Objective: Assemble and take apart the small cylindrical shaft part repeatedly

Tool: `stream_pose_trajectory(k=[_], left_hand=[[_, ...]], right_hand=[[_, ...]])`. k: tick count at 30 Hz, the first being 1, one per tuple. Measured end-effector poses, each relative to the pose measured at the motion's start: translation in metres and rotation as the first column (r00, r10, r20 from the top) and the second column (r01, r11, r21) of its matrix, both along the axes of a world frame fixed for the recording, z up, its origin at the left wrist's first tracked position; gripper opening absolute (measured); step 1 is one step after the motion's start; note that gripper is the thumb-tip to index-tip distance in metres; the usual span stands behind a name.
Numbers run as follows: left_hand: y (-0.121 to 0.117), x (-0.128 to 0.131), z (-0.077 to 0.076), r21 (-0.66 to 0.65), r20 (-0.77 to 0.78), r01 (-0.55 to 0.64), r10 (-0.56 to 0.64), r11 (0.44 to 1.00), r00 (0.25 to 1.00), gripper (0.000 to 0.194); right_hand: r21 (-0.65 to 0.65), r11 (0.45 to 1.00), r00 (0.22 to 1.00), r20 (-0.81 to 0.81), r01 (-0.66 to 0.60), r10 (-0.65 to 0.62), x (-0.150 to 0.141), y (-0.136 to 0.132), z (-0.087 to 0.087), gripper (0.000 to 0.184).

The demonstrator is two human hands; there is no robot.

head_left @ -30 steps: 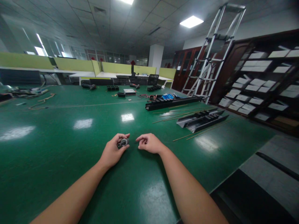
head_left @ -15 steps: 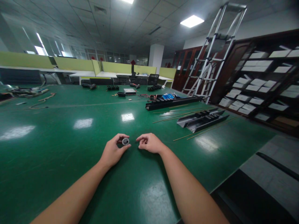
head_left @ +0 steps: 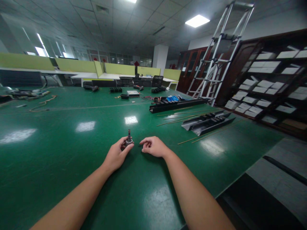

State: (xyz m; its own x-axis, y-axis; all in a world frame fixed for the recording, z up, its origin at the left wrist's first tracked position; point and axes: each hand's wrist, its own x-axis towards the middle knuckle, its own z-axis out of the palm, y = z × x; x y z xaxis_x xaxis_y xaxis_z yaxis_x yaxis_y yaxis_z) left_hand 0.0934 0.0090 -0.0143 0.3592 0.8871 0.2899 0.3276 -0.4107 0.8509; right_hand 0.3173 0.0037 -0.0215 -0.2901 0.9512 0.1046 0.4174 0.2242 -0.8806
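My left hand [head_left: 117, 152] is closed around a small metal part with a spindle [head_left: 129, 140]. The part has a round, dark grey body and a thin stepped shaft that now points upward. Thumb and fingers pinch its body from the sides, covering some of it. Just to the right, my right hand [head_left: 154, 147] rests on the green table [head_left: 72, 169]. Its fingers are loosely bent, with the index finger and thumb apart and nothing visible between them. A small gap separates it from the metal part.
Black metal channels [head_left: 208, 124] and thin rods [head_left: 189, 140] lie to the right. Behind them is a long channel [head_left: 178, 105] with blue pieces [head_left: 173, 99]. A white-topped box [head_left: 132, 93] and black parts stand at the back; a cord [head_left: 44, 103] lies left.
My left hand has turned the metal part: its shaft pointed down-left, then toward me, and now stands upright. The right hand stays in place.
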Motion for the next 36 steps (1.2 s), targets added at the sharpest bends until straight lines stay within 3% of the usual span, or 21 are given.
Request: stream_pose_trajectory(k=[8, 12, 17, 21, 26, 36], left_hand=[[-0.001, -0.001, 0.0, 0.026, -0.052, -0.028, 0.029, 0.999, 0.998, 0.044], [-0.005, 0.001, 0.006, 0.112, -0.114, -0.023, 0.036, 0.993, 0.993, 0.04], [-0.007, 0.0, 0.008, 0.25, -0.175, 0.072, -0.028, 0.966, 0.984, 0.035], [-0.007, 0.0, 0.004, 0.22, -0.16, 0.034, 0.001, 0.975, 0.987, 0.044], [-0.006, 0.0, 0.004, 0.226, -0.16, 0.023, 0.014, 0.974, 0.987, 0.026], [-0.007, 0.001, 0.005, 0.267, -0.132, 0.033, 0.002, 0.963, 0.991, 0.022]], right_hand=[[-0.004, 1.0, 1.0, 0.011, 0.009, -0.009, -0.001, -0.001, 0.002, 0.035], [0.041, 0.999, 1.0, 0.025, -0.006, 0.005, -0.002, -0.003, 0.004, 0.034], [0.111, 0.994, 1.0, -0.008, -0.019, 0.02, -0.005, -0.005, 0.007, 0.034], [0.182, 0.983, 1.0, 0.016, 0.012, -0.015, -0.008, -0.009, 0.012, 0.038], [0.227, 0.974, 0.996, 0.093, -0.009, -0.013, -0.01, -0.014, 0.019, 0.037], [0.251, 0.968, 0.995, 0.096, -0.006, -0.019, -0.013, -0.016, 0.02, 0.027]])
